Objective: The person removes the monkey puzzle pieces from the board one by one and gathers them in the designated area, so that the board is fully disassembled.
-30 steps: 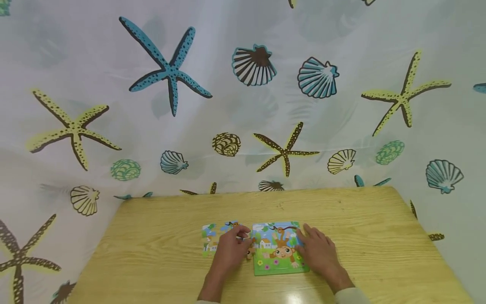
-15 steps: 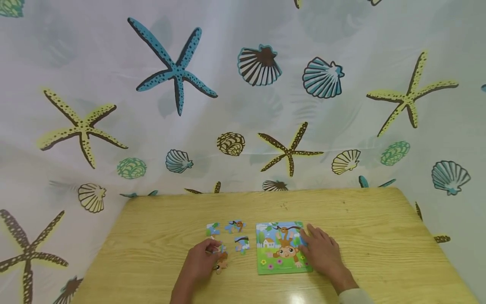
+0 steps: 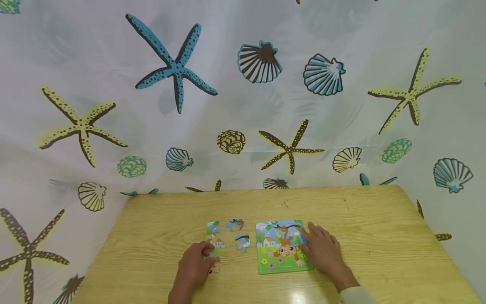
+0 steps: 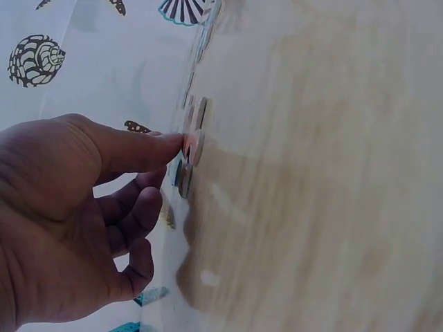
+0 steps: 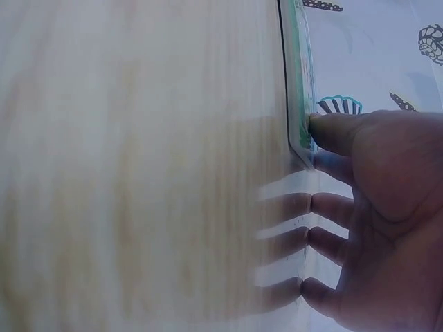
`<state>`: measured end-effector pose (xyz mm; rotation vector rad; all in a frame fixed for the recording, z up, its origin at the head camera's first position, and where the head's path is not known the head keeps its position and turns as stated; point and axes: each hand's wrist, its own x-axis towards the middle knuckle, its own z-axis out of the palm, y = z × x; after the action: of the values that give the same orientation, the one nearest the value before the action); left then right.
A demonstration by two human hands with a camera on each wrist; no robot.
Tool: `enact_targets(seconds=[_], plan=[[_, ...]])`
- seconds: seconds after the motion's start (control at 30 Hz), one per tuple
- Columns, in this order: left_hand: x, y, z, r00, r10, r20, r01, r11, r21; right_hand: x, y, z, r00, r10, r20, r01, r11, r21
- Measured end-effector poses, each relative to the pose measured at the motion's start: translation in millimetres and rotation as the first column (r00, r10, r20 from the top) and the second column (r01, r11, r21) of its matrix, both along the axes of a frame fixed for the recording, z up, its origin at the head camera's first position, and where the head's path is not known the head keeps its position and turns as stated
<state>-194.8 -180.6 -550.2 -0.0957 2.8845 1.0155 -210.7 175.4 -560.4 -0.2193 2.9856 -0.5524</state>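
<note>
Clearly, the left hand (image 3: 193, 264) was down among the loose pieces, its thumb and forefinger clamped on the face piece (image 3: 214, 267), a brown bit showing a dark eye. Seen from the left wrist, the thumb tip pressed the edge of a piece, while the other fingers were bent in below it. Just beyond that hand lay the house piece (image 3: 218, 243), and farther off, in the same column, the leaf piece (image 3: 214, 226). To the right of these, the tail piece (image 3: 238, 224) and the branch piece (image 3: 243, 242) lay near each other, the branch piece closer to the person. All of these were to the left of the board (image 3: 272, 262), which lay flat on the tabletop (image 3: 163, 228), well apart from the left hand. Its picture showed a monkey under a branch, a house and some flowers, with green along the near side. At the board's right edge rested the right hand (image 3: 324, 251), its fingers apart; from the right wrist, the thumb touched the rim and the outer fingertips met the wood. A pale sleeve (image 3: 356, 295) covered that forearm. Behind everything hung a white cloth (image 3: 220, 105), printed with starfish and shells.
</note>
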Motion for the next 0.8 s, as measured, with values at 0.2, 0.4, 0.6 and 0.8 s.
enact_targets(seconds=[0.2,0.4,0.6,0.8], plan=[[-5.1,35.1,12.3,0.997,-0.054,-0.054,0.057,0.997,0.058,0.6,-1,1.4,1.0,-0.006,0.002,0.006,1.0,-0.012],[-13.1,93.4,12.8,0.953,-0.278,-0.118,0.277,0.96,-0.031,-0.3,-2,-2.7,1.0,-0.018,0.024,0.019,0.999,-0.031],[-16.8,139.3,10.8,0.899,-0.416,-0.137,0.394,0.905,-0.161,-0.1,-1,-2.7,0.999,-0.019,0.035,0.021,0.998,-0.059],[-23.7,164.6,6.8,0.881,-0.464,-0.094,0.437,0.874,-0.213,-1.4,2,-0.8,1.0,-0.008,0.023,0.009,0.999,-0.036]])
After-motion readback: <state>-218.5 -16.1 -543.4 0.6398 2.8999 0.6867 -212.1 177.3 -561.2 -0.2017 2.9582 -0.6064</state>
